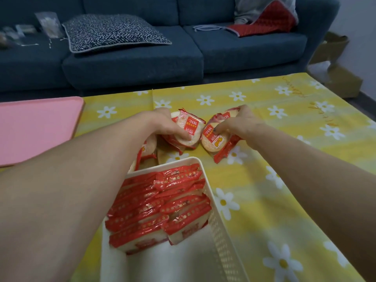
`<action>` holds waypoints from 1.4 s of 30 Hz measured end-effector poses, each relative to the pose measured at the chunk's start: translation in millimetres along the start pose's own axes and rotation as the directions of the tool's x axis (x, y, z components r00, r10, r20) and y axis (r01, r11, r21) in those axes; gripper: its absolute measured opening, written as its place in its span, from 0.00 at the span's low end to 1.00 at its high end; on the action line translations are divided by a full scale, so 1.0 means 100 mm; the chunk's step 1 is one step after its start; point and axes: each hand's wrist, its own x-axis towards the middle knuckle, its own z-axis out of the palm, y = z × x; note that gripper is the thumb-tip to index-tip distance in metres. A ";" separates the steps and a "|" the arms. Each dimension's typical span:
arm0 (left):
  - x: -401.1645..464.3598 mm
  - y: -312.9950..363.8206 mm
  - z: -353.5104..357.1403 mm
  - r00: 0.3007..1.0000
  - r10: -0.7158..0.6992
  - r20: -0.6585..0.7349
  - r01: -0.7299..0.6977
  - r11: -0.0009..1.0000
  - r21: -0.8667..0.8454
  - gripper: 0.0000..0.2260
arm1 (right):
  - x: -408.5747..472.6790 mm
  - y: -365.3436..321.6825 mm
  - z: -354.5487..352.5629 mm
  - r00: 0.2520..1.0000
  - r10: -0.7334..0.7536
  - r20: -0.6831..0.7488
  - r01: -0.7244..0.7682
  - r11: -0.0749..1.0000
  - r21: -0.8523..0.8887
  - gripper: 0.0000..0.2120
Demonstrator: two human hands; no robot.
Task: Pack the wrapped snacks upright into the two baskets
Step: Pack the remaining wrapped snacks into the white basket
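Observation:
A white basket (216, 224) stands in front of me on the yellow flowered cloth, its far half filled with several red-wrapped snacks (162, 200) standing on edge. Beyond its far rim, my left hand (162, 124) grips a small stack of wrapped rice-cracker snacks (186, 129). Just to the right, my right hand (240, 123) grips another stack of the same snacks (213, 143). More loose snacks (147, 149) lie under my left wrist, partly hidden. Only one basket shows.
A pink tray (36, 127) lies at the left on the cloth. The yellow flowered cloth (284, 180) covers the table. Behind it stands a dark blue sofa (132, 64) with a patterned cushion (114, 31) and a red blanket (270, 19). Cardboard boxes (333, 64) sit at the right.

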 end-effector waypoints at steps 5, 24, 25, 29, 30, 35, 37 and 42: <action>-0.11 -0.02 -0.03 0.995 0.070 -0.068 -0.080 0.985 -0.152 0.42 | -0.11 -0.02 0.08 1.000 -0.029 0.002 0.028 0.987 0.155 0.34; -2.75 -0.51 -0.02 0.944 0.297 -0.142 -0.307 0.635 -0.709 0.23 | -2.41 0.12 -0.35 0.929 -0.311 0.202 0.152 0.816 0.558 0.21; -2.84 -0.61 0.09 0.941 0.310 -0.138 -0.323 0.696 -0.642 0.24 | -2.53 0.22 -0.32 0.933 -0.309 0.187 0.185 0.853 0.488 0.26; -3.05 -0.90 0.49 0.907 0.381 -0.180 -0.420 0.853 -0.311 0.27 | -2.83 0.52 -0.14 0.871 -0.452 0.195 0.445 0.892 0.080 0.37; -3.05 -0.94 0.55 0.885 0.423 -0.192 -0.456 0.870 -0.188 0.30 | -2.84 0.56 -0.10 0.845 -0.486 0.223 0.497 0.868 0.011 0.36; -3.01 -0.97 0.70 0.844 0.532 -0.066 -0.499 0.826 0.263 0.40 | -2.78 0.61 0.08 0.757 -0.510 0.410 0.653 0.622 -0.432 0.29; -2.98 -0.95 0.74 0.867 0.498 -0.028 -0.466 0.828 0.314 0.44 | -2.74 0.58 0.14 0.728 -0.542 0.420 0.679 0.489 -0.547 0.26; -2.88 -0.99 0.72 0.885 0.465 -0.010 -0.442 0.849 0.291 0.42 | -2.70 0.42 0.13 0.657 -0.648 0.386 0.736 0.441 -0.514 0.22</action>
